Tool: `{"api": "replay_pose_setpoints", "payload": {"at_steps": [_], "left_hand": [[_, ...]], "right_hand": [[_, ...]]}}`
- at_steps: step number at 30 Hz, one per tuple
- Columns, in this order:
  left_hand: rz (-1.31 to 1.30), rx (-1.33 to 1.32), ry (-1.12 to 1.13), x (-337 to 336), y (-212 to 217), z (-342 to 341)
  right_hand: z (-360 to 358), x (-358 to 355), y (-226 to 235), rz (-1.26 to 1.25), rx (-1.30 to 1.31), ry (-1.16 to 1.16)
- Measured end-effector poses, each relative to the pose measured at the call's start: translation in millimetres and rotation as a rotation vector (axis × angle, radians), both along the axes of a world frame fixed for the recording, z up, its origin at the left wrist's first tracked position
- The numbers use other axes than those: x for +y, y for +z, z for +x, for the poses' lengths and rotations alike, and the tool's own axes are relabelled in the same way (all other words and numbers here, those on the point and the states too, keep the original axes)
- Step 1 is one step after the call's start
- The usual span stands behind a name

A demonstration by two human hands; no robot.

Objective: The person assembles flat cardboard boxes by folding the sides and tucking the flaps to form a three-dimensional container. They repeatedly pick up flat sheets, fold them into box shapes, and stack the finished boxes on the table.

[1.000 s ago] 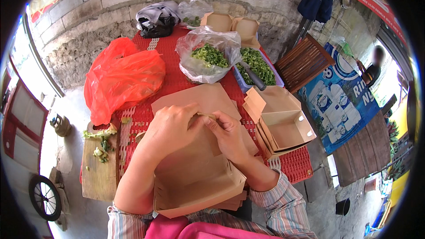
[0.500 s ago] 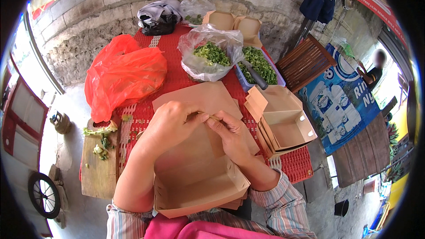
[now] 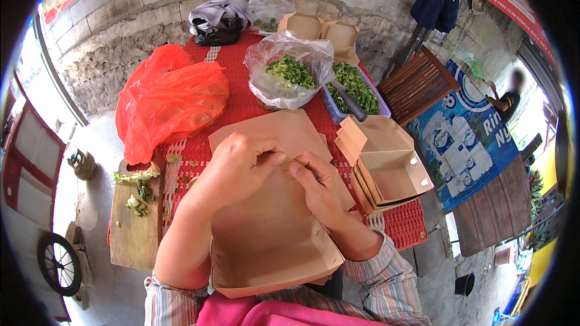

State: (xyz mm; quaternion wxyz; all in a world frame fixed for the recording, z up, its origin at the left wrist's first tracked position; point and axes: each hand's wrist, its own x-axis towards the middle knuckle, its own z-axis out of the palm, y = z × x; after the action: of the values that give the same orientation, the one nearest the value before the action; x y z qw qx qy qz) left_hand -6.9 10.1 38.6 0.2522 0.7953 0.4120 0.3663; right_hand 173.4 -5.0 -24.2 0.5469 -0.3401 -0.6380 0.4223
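A brown cardboard food box (image 3: 272, 259) lies open in front of me, its tray part nearest my body and its lid part reaching up under my hands. At the lid's far edge, my left hand (image 3: 244, 163) is closed in a pinch, fingers curled and thumb pressed in. Close beside it my right hand (image 3: 317, 181) pinches the same edge between thumb and bent fingers. The exact bit of card between the fingertips is mostly hidden. Flat unfolded cardboard (image 3: 272, 128) lies under and beyond my hands.
Right of my hands sit stacked folded boxes (image 3: 389, 175). Beyond are a clear bag of chopped greens (image 3: 290, 72), a blue tub of greens (image 3: 353, 87) with a knife (image 3: 350, 104), and a red plastic bag (image 3: 175, 102). A cutting board (image 3: 133, 235) with scraps lies left.
My left fingertips have drawn slightly apart from my right ones along the lid's edge. The box and the things around have stayed nearly where they were.
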Motion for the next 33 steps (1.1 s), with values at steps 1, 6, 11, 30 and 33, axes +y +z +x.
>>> {"api": "replay_pose_setpoints", "payload": {"at_steps": [1,6,11,30,33], "left_hand": [[0.07,-0.022,-0.005,0.8,-3.3,1.7],[0.079,0.009,-0.023,1.3,-0.4,1.6],[0.239,0.071,-0.013,2.1,-4.1,1.9],[-0.36,-0.38,-0.066,43.5,-22.2,-38.0],[-0.521,-0.669,-0.264,35.1,-18.6,-28.9]], "right_hand": [[-0.4,0.3,-0.7,0.007,-0.01,-0.018],[-1.6,0.6,3.5,0.021,-0.061,-0.051],[6.1,-2.1,8.4,0.083,-0.218,-0.101],[32.6,35.0,2.1,0.1,-0.078,-0.501],[30.0,34.8,5.0,0.164,-0.003,-0.585]]}}
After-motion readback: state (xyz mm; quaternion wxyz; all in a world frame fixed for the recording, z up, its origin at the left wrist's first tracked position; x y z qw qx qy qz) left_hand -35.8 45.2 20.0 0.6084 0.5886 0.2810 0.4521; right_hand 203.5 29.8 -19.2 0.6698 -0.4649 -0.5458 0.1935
